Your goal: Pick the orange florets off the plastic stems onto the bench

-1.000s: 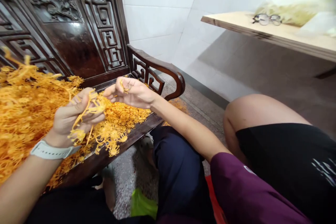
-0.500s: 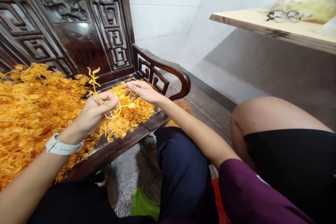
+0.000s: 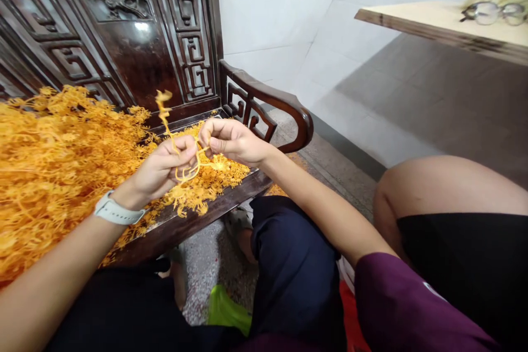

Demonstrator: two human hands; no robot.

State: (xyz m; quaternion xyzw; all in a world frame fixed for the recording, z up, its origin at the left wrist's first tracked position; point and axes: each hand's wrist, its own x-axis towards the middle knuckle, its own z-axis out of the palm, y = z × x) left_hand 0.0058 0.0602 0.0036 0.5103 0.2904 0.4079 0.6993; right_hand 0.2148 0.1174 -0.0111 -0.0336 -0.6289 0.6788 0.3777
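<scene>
My left hand (image 3: 167, 165), with a pale watch strap on its wrist, pinches a thin orange plastic-looking sprig (image 3: 165, 121) whose end sticks up above the fingers. Its curved strands loop out on the right side of that hand. My right hand (image 3: 231, 142) has thumb and forefinger closed on one of these strands, close beside the left fingertips. Under both hands lies a smaller heap of orange pieces (image 3: 193, 195) on the bench seat. A much larger orange pile (image 3: 61, 176) fills the left side.
The dark carved wooden bench has a curved armrest (image 3: 303, 121) behind my right hand. A board shelf (image 3: 404, 19) carries eyeglasses (image 3: 490, 12) at upper right. Another person's bare knee (image 3: 437, 187) is at my right. A green plastic object (image 3: 226, 311) stands on the floor below.
My right hand has come in to the left hand and closed on a strand of the sprig. The whole view has shifted slightly.
</scene>
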